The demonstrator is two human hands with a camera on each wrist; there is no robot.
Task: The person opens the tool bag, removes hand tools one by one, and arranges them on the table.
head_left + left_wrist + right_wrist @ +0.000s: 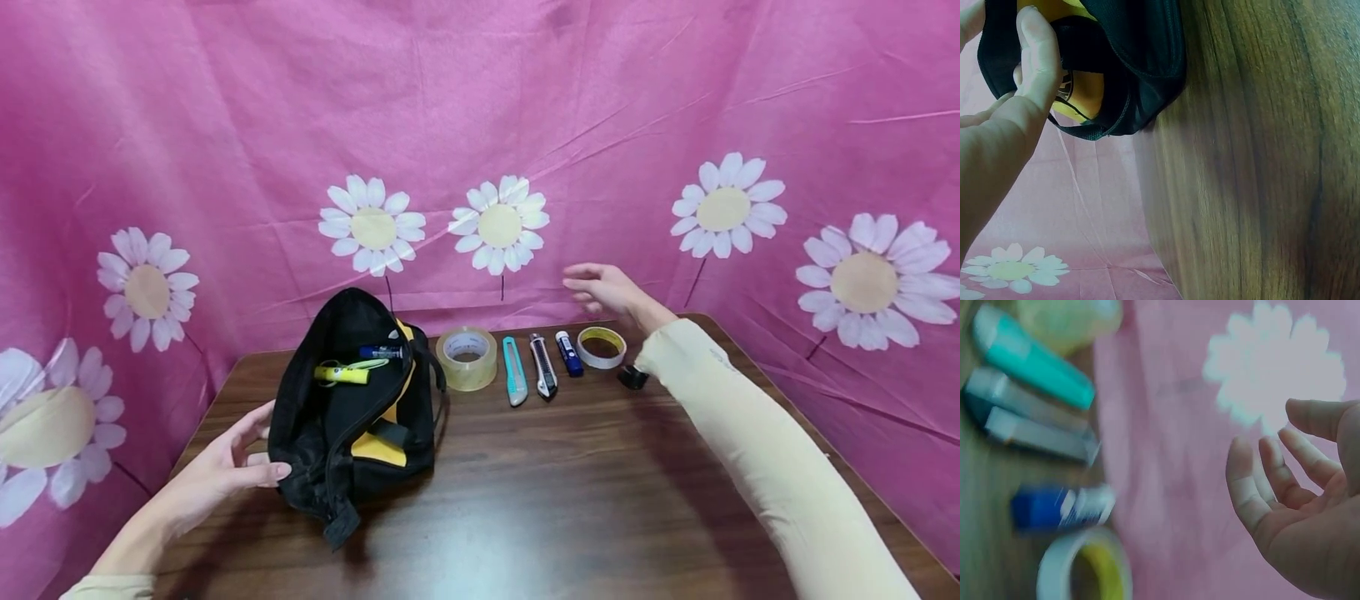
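A black and yellow zip bag (382,417) stands with its mouth gaping on the left of the table. Inside it lie a yellow marker-like stick (342,374) and a dark blue tube (381,352). My left hand (225,462) holds the bag's left edge, thumb on the near side and fingers partly hidden behind. In the left wrist view that hand (1029,87) lies against the bag's black and yellow fabric. Holding nothing, my right hand (607,289) hovers above the back of the table with loosely bent fingers, beyond a white-and-yellow tape roll (602,347).
Right of the bag, a row holds a clear packing tape roll (467,358), a teal box cutter (515,372), a grey and black box cutter (543,367), a blue glue stick (568,353) and a small black object (632,377) beside my right sleeve. A pink flowered cloth (465,125) hangs behind.
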